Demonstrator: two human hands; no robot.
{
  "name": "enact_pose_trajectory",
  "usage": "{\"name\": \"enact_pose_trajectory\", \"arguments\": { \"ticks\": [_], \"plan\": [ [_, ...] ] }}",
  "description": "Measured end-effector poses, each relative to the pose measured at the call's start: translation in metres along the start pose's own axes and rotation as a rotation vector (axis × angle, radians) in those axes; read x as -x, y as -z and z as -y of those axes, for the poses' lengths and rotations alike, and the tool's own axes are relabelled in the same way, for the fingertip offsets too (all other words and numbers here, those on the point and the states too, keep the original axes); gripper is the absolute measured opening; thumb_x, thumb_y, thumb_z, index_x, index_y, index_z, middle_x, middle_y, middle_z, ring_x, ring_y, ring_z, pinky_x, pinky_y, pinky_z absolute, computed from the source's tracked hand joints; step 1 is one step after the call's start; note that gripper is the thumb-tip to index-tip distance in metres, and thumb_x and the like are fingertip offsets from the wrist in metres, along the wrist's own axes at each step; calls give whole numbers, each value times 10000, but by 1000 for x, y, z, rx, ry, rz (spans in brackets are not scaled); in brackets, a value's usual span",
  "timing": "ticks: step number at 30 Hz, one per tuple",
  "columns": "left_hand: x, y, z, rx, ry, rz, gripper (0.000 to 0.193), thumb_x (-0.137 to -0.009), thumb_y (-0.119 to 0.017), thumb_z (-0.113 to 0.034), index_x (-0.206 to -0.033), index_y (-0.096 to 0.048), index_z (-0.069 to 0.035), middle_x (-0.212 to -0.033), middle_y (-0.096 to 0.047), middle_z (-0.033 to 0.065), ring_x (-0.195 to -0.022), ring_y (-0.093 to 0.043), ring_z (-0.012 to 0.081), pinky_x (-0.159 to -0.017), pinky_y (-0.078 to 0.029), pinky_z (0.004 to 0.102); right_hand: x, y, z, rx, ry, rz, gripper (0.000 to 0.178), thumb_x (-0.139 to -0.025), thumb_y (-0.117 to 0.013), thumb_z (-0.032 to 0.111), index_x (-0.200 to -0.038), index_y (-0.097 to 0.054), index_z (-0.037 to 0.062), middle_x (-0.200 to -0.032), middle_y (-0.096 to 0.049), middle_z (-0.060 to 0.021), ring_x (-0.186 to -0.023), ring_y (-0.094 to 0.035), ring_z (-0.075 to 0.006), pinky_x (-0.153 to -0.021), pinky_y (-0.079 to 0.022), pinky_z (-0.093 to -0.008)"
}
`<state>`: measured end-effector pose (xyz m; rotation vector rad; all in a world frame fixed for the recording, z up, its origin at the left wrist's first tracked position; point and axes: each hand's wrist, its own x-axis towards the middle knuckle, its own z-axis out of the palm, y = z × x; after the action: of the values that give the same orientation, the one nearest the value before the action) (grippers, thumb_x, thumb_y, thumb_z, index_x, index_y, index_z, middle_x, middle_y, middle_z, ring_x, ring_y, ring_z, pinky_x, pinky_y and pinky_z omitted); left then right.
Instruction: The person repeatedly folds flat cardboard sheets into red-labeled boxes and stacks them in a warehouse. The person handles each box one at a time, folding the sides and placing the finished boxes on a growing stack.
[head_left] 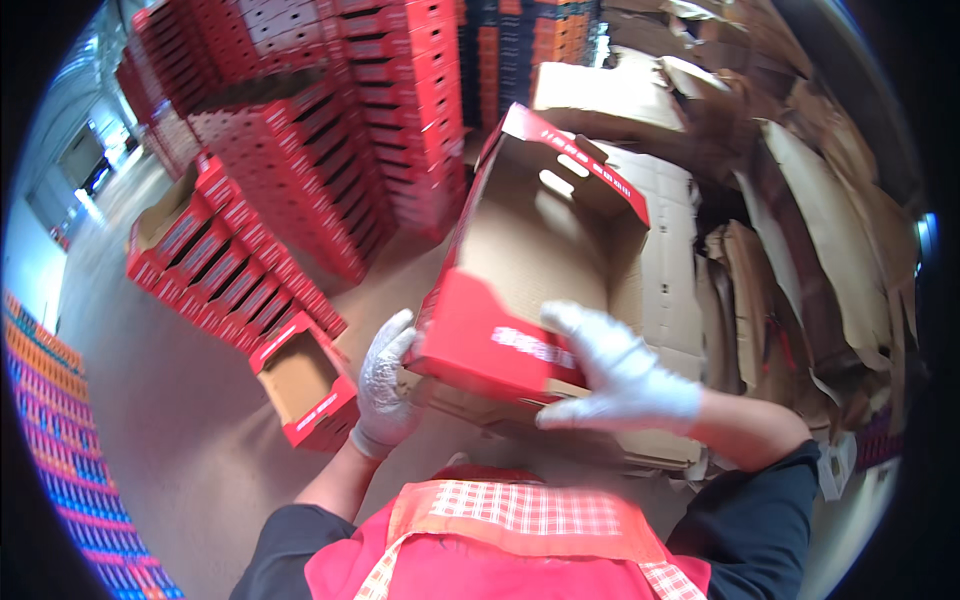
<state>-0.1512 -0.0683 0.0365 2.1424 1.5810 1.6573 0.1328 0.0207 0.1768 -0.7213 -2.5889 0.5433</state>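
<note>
I hold a red cardboard box with a brown inside, open side up and tilted away from me. My left hand, in a white glove, grips its near left corner. My right hand, also in a white glove, presses flat on the red near wall with fingers spread. The far wall of the box has oval handle slots.
A folded red box stands on the floor at my left, next to a leaning row of red boxes. Tall stacks of red boxes rise behind. Flat brown cardboard sheets pile up on the right.
</note>
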Motion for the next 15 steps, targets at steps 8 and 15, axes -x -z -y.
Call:
{"name": "enact_pose_trajectory", "arguments": {
  "ticks": [8, 15],
  "plan": [
    [257, 57, 67, -445, 991, 295, 690, -863, -697, -213, -1448, -406, 8, -1421, -491, 244, -1320, -479, 375, -1090, -406, 413, -76, -93, -9, 177, 136, 388, 842, -693, -793, 280, -1369, -404, -35, -1172, -605, -206, -1069, -604, -368, -906, -488, -441],
    [314, 82, 163, -507, 1056, 418, 472, -870, -567, -283, -1252, -579, -5, -1206, -630, 239, -1079, -619, 400, -916, -491, 485, -203, -223, 64, 254, 545, 549, 878, -649, -831, 379, -1346, -451, 4, -1053, -624, -155, -981, -624, -315, -831, -488, -409]
  ]
}}
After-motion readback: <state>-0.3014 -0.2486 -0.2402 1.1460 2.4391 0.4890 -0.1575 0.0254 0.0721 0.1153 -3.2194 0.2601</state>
